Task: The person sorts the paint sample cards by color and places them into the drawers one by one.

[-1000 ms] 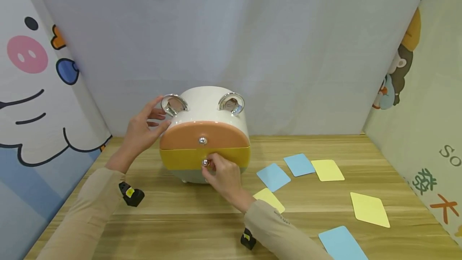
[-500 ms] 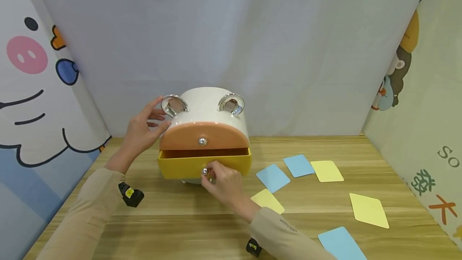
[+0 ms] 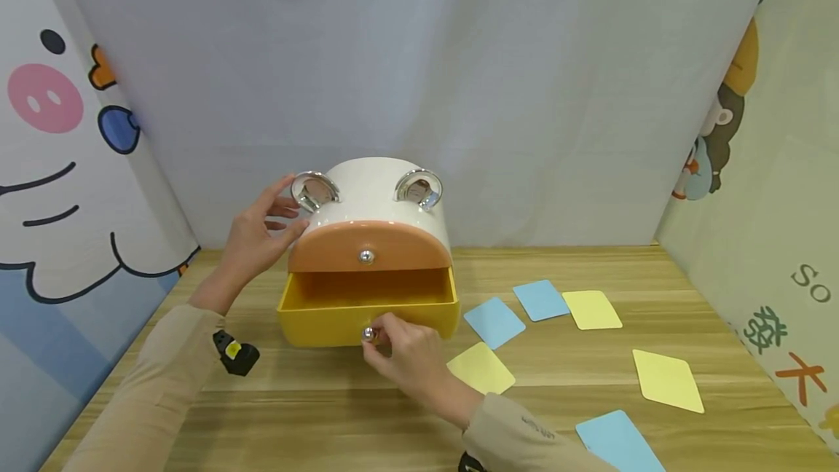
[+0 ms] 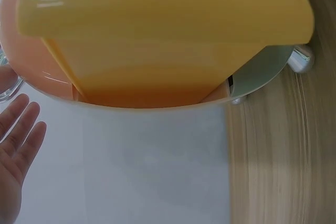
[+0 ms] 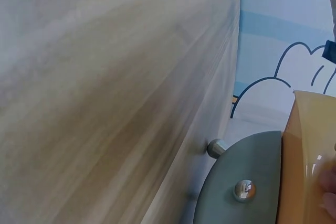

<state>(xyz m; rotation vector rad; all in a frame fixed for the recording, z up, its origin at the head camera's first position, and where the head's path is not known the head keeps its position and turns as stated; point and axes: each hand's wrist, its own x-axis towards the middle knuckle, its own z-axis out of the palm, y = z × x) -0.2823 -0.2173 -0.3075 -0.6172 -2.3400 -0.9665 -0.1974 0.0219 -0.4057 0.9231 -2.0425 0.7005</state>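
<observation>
Yellow drawer [image 3: 367,304] juts well out of the white box [image 3: 376,191] on the bench [image 3: 328,414] — right-hand fingers [image 3: 387,337] pinch its silver knob [image 3: 368,334], left hand [image 3: 258,239] rests flat-fingered against the box. Pulled further, the drawer may slip free and tip.

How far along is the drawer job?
Done: the yellow drawer stands pulled out of the white box, its inside bare. In hand: the right hand pinches the drawer's silver knob; the left hand rests on the box's side. Left: the blue and yellow cards lie on the table, none in the drawer.
</observation>
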